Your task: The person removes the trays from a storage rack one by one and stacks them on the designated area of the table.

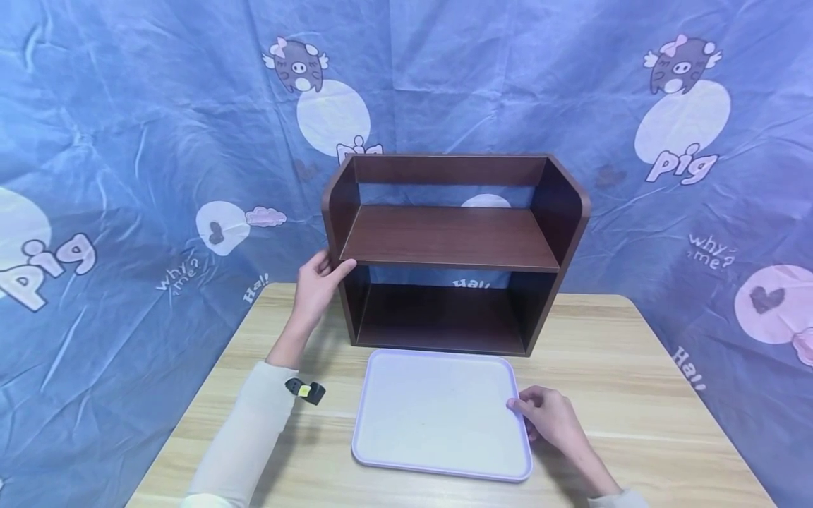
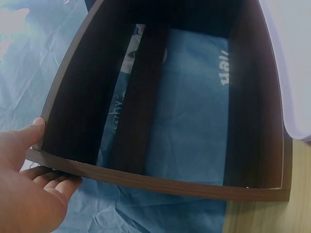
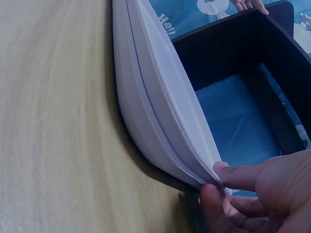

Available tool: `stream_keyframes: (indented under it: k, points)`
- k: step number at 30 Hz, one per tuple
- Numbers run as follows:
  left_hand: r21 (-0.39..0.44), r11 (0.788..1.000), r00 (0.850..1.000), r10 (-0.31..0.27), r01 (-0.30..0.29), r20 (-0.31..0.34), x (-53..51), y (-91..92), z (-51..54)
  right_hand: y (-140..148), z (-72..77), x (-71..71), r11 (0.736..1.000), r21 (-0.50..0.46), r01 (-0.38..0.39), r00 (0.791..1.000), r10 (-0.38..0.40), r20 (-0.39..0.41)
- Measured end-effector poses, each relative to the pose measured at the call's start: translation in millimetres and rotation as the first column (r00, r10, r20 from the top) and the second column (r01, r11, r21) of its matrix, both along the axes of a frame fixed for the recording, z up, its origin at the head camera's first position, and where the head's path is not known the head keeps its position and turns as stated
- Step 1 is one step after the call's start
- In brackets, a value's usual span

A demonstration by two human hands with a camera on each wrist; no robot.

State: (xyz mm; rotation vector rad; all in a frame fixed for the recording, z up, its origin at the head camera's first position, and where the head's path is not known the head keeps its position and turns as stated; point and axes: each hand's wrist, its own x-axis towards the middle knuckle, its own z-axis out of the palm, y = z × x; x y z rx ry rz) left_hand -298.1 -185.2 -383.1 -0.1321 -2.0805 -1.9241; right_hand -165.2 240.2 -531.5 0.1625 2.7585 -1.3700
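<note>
A dark brown two-tier desk shelf (image 1: 454, 236) stands upright at the back of the table. My left hand (image 1: 317, 282) grips its left side panel near the middle board, the thumb at the front and the fingers round the outer face (image 2: 34, 187). In front of the shelf lies a white rectangular tray (image 1: 438, 416) with a pale lavender rim. My right hand (image 1: 549, 418) pinches its right edge, thumb on top. From the right wrist, the tray (image 3: 165, 92) shows two layered rims, like two trays stacked; whether the pinch takes both I cannot tell.
Both tiers of the shelf hold nothing visible. The light wooden table (image 1: 603, 367) runs out to both sides of the tray. A blue printed curtain (image 1: 159, 141) hangs close behind and beside the table. A black strap with a yellow patch (image 1: 306, 390) is on the left sleeve.
</note>
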Motion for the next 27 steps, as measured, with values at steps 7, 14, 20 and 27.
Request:
stream_keyframes:
  k: [7,14,20,27]
  points:
    - [0.005,1.0,1.0,-0.011,0.011,-0.017,1.4,-2.6,-1.4,3,3.8,-2.2,1.0,-0.008,0.001,1.0,-0.001,0.006]
    - [-0.055,0.995,0.996,0.08,-0.082,-0.028,4.8,-11.2,-11.4,14,12.9,-6.5,0.998,0.057,-0.023,0.997,0.027,-0.073]
    - [-0.054,0.992,0.993,0.114,-0.116,-0.04,13.5,-20.2,-22.7,26,27.6,-10.2,0.996,0.069,-0.062,0.988,0.071,-0.134]
    - [-0.054,0.994,0.995,0.095,-0.096,-0.013,26.6,-31.0,-37.1,46,44.9,-18.9,0.979,0.175,-0.106,0.953,0.15,-0.263]
